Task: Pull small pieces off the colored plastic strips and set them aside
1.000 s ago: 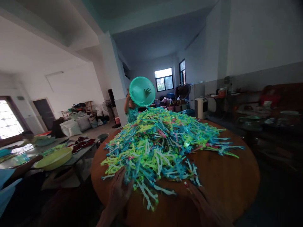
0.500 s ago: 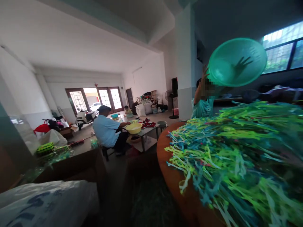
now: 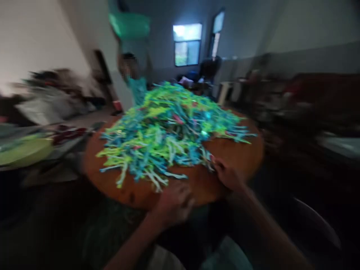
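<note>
A big heap of green, blue and white plastic strips (image 3: 168, 131) covers a round brown wooden table (image 3: 239, 153). My left hand (image 3: 174, 204) hovers over the table's near edge, just below the heap; it is smeared by motion. My right hand (image 3: 226, 174) rests at the heap's near right edge, fingers curled among the strips. The whole picture is blurred.
A person in a teal shirt (image 3: 135, 88) stands behind the table and holds a teal basin (image 3: 129, 24) overhead. A yellow-green basin (image 3: 22, 152) sits on a low table at the left. Dark furniture and clutter fill the right side.
The view has swung back from the left side of the room to the table. Both my hands are in sight again at the heap's near edge. The teal basin is higher.
</note>
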The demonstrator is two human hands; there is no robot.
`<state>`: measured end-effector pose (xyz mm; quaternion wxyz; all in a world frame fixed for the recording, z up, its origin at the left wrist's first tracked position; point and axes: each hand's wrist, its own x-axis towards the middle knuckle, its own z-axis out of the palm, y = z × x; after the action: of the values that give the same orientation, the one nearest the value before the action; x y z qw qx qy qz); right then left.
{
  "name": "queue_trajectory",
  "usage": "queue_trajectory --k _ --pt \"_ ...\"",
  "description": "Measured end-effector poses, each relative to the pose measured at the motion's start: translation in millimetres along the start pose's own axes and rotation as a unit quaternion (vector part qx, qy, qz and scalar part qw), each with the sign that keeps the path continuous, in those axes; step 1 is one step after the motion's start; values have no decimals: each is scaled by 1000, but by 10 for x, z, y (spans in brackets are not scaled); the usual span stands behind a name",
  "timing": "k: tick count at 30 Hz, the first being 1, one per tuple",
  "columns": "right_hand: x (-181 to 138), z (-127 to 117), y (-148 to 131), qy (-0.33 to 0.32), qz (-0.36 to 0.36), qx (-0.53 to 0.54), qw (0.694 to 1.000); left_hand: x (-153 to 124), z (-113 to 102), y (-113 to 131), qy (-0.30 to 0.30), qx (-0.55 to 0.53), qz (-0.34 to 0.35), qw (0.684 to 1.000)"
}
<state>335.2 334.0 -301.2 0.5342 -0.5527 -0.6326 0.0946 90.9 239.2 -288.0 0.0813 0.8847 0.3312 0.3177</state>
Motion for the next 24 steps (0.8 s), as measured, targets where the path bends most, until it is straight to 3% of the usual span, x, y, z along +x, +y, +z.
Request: queue_trajectory --k 1,3,6,10,16,19,24 --pt "-52 -244 160 -13 6 -28 999 51 93 33 2 6 4 1000" --pt "-101 -488 338 -17 26 -36 999 128 157 22 -1 27 16 1000" --pt "-152 -487 330 -12 41 -1 999 243 86 -79 0 55 17 998" --pt "-398 -487 113 -23 73 77 994 533 -24 -262 4 122 -40 992" --pt "-620 -569 8 -42 135 180 973 976 10 -467 -116 199 -54 972" --pt "-582 -558 27 -42 96 149 983 1072 90 -501 -176 252 -52 950" --pt "-583 -569 -50 -89 -36 29 995 1135 125 -509 -196 271 -27 942"
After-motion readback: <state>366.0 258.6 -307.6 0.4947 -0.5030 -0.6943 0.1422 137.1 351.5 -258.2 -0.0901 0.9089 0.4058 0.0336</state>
